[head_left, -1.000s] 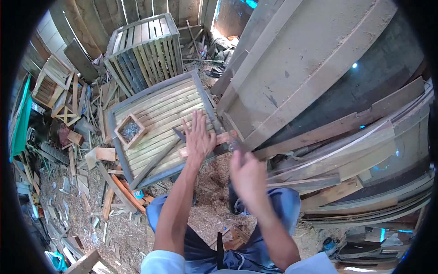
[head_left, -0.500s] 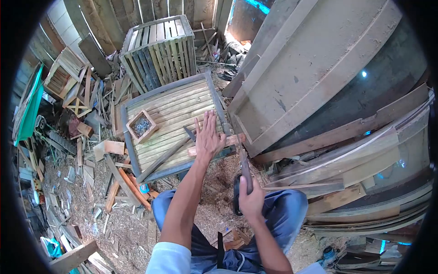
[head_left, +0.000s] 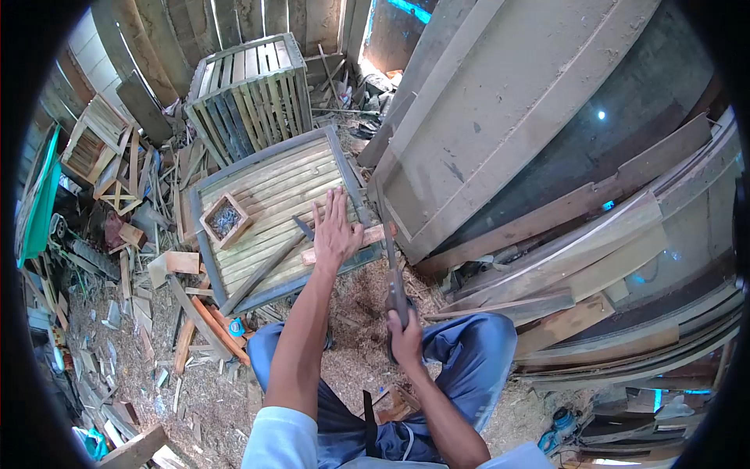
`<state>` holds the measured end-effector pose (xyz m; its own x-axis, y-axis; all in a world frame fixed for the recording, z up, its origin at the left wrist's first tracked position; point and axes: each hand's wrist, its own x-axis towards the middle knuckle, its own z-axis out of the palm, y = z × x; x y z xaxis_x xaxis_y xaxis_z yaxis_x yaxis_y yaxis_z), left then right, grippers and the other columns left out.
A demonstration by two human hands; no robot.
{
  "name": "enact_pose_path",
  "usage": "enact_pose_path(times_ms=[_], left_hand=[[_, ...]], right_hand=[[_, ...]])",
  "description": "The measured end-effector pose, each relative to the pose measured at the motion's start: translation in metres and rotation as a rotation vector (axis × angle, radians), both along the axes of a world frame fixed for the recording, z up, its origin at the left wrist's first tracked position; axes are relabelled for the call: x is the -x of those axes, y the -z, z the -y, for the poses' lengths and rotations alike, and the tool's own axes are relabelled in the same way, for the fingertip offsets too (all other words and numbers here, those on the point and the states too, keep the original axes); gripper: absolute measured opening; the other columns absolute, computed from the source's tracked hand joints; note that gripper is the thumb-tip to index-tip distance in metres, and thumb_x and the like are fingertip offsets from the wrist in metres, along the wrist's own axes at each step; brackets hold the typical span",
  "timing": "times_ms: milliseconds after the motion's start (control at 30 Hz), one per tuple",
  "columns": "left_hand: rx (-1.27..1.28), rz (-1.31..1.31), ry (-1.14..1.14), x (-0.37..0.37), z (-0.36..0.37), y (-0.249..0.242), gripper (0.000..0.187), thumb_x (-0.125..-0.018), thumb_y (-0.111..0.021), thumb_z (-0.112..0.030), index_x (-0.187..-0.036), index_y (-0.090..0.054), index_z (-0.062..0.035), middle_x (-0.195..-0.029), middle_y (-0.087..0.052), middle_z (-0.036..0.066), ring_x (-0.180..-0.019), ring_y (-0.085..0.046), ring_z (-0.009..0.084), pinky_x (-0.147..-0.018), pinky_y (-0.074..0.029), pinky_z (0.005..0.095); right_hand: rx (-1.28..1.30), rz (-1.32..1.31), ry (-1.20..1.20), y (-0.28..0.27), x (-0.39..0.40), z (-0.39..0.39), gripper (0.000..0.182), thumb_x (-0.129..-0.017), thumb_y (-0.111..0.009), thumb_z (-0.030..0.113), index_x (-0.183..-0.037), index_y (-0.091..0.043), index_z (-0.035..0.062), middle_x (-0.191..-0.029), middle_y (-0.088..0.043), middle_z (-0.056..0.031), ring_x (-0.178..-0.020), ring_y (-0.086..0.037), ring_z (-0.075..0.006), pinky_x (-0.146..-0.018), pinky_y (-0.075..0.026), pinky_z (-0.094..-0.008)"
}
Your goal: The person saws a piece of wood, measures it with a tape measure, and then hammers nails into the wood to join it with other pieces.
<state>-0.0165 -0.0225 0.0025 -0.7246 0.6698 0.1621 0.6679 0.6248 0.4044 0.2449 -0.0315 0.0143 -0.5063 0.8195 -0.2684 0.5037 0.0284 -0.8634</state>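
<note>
My left hand (head_left: 334, 232) lies flat, fingers spread, on a short reddish wood strip (head_left: 373, 233). The strip rests across the near right corner of a slatted wooden panel (head_left: 258, 184). In my right hand (head_left: 406, 341), drawn back over my knee, is the handle of a hand saw (head_left: 393, 273). The saw's blade reaches forward to the strip's right end, just right of my left hand. A dark hammer (head_left: 266, 266) lies diagonally on the panel, to the left of my left hand.
A small wooden box of nails (head_left: 224, 220) sits on the panel's left side. A slatted crate (head_left: 250, 86) stands behind it. Large boards (head_left: 500, 117) lean at the right. Offcuts (head_left: 183, 262) and sawdust (head_left: 355, 301) cover the ground.
My right hand has pulled the saw back from the strip toward my knee. My left hand has stayed pressed on the strip. The view shifted slightly.
</note>
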Motion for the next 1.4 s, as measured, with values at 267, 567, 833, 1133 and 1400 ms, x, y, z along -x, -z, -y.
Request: enact_pose_path(times_ms=[267, 567, 833, 1133, 1400], left_hand=[[-0.012, -0.014, 0.049, -0.002, 0.011, 0.005, 0.07, -0.081, -0.051, -0.031, -0.141, -0.032, -0.0011, -0.155, -0.023, 0.013, -0.146, -0.014, 0.026, -0.117, -0.008, 0.0533], [0.021, -0.035, 0.073, -0.004, 0.02, 0.007, 0.065, -0.082, -0.052, -0.029, -0.139, -0.035, -0.0011, -0.154, -0.024, 0.013, -0.145, -0.016, 0.0264, -0.118, -0.008, 0.0527], [-0.043, -0.073, 0.174, -0.017, 0.021, 0.011, 0.042, -0.09, -0.048, -0.021, -0.127, -0.045, -0.0007, -0.145, -0.037, 0.016, -0.138, -0.032, 0.0298, -0.115, -0.019, 0.0495], [0.042, -0.081, 0.102, -0.018, 0.024, 0.006, 0.057, -0.093, -0.041, -0.034, -0.138, -0.037, 0.0, -0.154, -0.024, 0.015, -0.144, -0.02, 0.027, -0.118, -0.009, 0.0509], [-0.087, -0.025, 0.083, -0.008, 0.009, 0.005, 0.057, -0.087, -0.045, -0.022, -0.138, -0.032, -0.0001, -0.154, -0.023, 0.016, -0.145, -0.016, 0.0297, -0.117, -0.01, 0.0535]], right_hand=[[-0.121, 0.021, -0.32, -0.163, -0.007, -0.032, 0.03, -0.091, -0.063, 0.029, -0.094, -0.058, -0.0003, -0.062, -0.057, -0.0136, -0.058, -0.061, -0.023, -0.056, -0.046, -0.035], [-0.064, -0.051, -0.233, -0.172, -0.014, -0.018, 0.028, -0.093, -0.061, 0.028, -0.096, -0.058, 0.0, -0.064, -0.059, -0.0118, -0.058, -0.062, -0.0236, -0.056, -0.046, -0.0352], [-0.033, -0.074, -0.242, -0.16, -0.016, -0.021, 0.028, -0.093, -0.059, 0.028, -0.094, -0.058, 0.0, -0.061, -0.057, -0.0103, -0.055, -0.06, -0.0221, -0.055, -0.045, -0.0353], [-0.106, -0.108, -0.234, -0.163, -0.006, -0.006, 0.025, -0.093, -0.059, 0.024, -0.084, -0.053, 0.001, -0.059, -0.055, -0.0144, -0.053, -0.061, -0.0303, -0.051, -0.043, -0.0384], [-0.111, 0.025, -0.221, -0.197, 0.013, -0.015, 0.028, -0.095, -0.056, 0.026, -0.087, -0.056, -0.0003, -0.059, -0.057, -0.0159, -0.057, -0.063, -0.0327, -0.053, -0.045, -0.0397]])
